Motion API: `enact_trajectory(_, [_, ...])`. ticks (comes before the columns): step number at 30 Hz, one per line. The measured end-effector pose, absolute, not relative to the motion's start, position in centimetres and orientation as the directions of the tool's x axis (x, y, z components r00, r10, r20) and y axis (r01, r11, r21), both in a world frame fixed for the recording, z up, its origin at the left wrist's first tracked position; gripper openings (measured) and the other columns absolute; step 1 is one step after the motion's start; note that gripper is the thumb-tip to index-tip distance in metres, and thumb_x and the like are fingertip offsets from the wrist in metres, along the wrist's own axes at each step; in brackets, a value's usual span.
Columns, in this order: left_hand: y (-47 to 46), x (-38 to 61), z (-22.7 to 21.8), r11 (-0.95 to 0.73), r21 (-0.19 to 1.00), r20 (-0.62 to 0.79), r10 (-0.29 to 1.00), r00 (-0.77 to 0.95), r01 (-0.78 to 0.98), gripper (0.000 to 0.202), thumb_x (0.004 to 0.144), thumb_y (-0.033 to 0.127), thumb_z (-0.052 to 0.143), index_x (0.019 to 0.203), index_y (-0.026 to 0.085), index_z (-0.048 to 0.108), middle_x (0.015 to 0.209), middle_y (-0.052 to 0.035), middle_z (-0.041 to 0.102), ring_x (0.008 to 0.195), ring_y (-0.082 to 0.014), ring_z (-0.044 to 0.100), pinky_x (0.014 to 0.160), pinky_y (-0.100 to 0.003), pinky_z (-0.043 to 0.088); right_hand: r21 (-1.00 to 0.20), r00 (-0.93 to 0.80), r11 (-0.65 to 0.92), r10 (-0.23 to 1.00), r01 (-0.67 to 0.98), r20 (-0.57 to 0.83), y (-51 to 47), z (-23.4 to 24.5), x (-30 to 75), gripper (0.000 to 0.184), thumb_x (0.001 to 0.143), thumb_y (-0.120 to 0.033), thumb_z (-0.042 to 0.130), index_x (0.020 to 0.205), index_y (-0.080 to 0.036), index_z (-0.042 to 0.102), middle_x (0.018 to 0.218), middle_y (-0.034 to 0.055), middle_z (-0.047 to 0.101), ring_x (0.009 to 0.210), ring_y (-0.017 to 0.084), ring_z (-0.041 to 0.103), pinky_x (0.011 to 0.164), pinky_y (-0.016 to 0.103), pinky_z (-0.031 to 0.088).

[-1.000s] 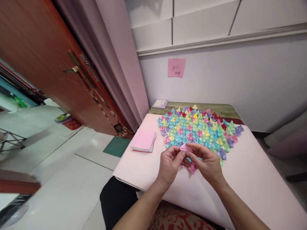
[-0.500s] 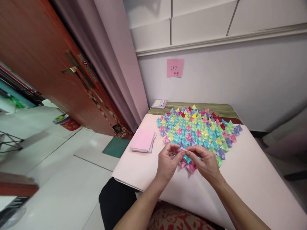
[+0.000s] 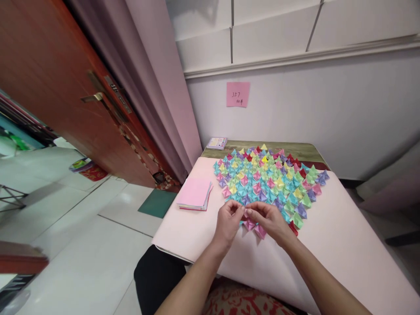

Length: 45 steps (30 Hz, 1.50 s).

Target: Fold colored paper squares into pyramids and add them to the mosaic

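My left hand [image 3: 228,223] and my right hand [image 3: 271,221] meet fingertip to fingertip just above the pale pink sheet [image 3: 341,236] that covers the table. Together they pinch a small folded pink paper piece [image 3: 245,211], mostly hidden by the fingers. Right behind the hands spreads a large patch of several small folded paper shapes [image 3: 269,181] in blue, green, yellow, pink, purple and red, joined into a triangle whose tip lies under my hands. A few pink shapes [image 3: 260,230] sit at that tip.
A stack of pink square paper [image 3: 195,194] lies left of the patch. A small paper pack [image 3: 217,142] rests at the table's far left corner. A pink note [image 3: 237,94] sticks to the wall. A red door [image 3: 65,100] and curtain [image 3: 157,87] stand left.
The pink piece between my fingers has been folded narrower and shows less. Both hands have drawn closer together and slightly left; the view has shifted a little.
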<state>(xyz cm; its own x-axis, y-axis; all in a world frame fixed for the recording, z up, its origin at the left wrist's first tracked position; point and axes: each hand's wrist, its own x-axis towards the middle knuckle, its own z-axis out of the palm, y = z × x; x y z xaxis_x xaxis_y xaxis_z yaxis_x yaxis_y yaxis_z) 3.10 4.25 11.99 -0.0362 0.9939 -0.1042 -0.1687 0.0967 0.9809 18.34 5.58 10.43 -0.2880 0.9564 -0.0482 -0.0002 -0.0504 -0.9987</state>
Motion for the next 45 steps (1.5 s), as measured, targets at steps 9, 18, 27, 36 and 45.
enact_trajectory(9, [4.8, 3.0, 11.5, 0.262, 0.875, -0.281, 0.959, 0.013, -0.408, 0.051, 0.079, 0.063, 0.062, 0.095, 0.015, 0.059, 0.077, -0.0031, 0.064, 0.064, -0.0157, 0.067, 0.063, -0.031, 0.058, -0.995, -0.201, -0.098, 0.975, -0.015, -0.093, 5.9, 9.4, 18.4, 0.044, 0.079, -0.054, 0.07, 0.102, -0.017, 0.069, 0.088, 0.0078, 0.073, 0.075, 0.021, 0.069, 0.067, 0.032, 0.055])
enact_trajectory(18, [4.8, 2.8, 12.0, 0.276, 0.879, -0.265, 0.961, 0.085, -0.388, 0.04, 0.074, 0.046, 0.076, 0.088, 0.015, 0.058, 0.073, -0.0007, 0.065, 0.062, -0.0142, 0.067, 0.064, -0.028, 0.058, -0.975, -0.131, 0.12, 0.987, 0.186, 0.097, 5.8, 9.7, 18.5, 0.04, 0.084, -0.048, 0.068, 0.114, -0.022, 0.068, 0.103, 0.0082, 0.069, 0.068, 0.015, 0.065, 0.061, 0.028, 0.055])
enact_trajectory(27, [4.8, 2.7, 11.5, 0.303, 0.88, -0.264, 0.952, 0.155, -0.366, 0.039, 0.072, 0.045, 0.078, 0.086, 0.013, 0.06, 0.074, -0.0027, 0.068, 0.064, -0.0158, 0.069, 0.069, -0.033, 0.058, -0.847, -0.235, 0.417, 0.905, 0.331, 0.354, 5.8, 10.5, 18.3, 0.02, 0.09, -0.033, 0.059, 0.103, -0.024, 0.072, 0.117, 0.0106, 0.062, 0.071, 0.015, 0.066, 0.064, 0.031, 0.057])
enact_trajectory(36, [4.6, 1.3, 12.1, 0.39, 0.865, -0.288, 0.901, 0.326, -0.314, 0.047, 0.071, 0.041, 0.08, 0.104, 0.012, 0.06, 0.086, -0.0093, 0.072, 0.077, -0.0219, 0.073, 0.077, -0.036, 0.057, -0.921, -0.146, 0.274, 0.959, 0.278, 0.242, 6.1, 9.5, 19.1, 0.022, 0.087, -0.04, 0.063, 0.088, -0.02, 0.073, 0.1, 0.0106, 0.07, 0.083, 0.022, 0.067, 0.064, 0.031, 0.054])
enact_trajectory(45, [4.5, 1.7, 11.0, 0.336, 0.925, -0.288, 0.925, 0.247, -0.18, 0.033, 0.075, 0.028, 0.069, 0.102, 0.015, 0.056, 0.084, -0.0056, 0.068, 0.074, -0.0202, 0.07, 0.071, -0.035, 0.056, -0.852, -0.159, 0.152, 0.984, 0.5, 0.082, 5.4, 9.5, 18.8, 0.024, 0.086, -0.033, 0.056, 0.1, -0.02, 0.07, 0.079, 0.0051, 0.074, 0.064, 0.019, 0.066, 0.06, 0.03, 0.05])
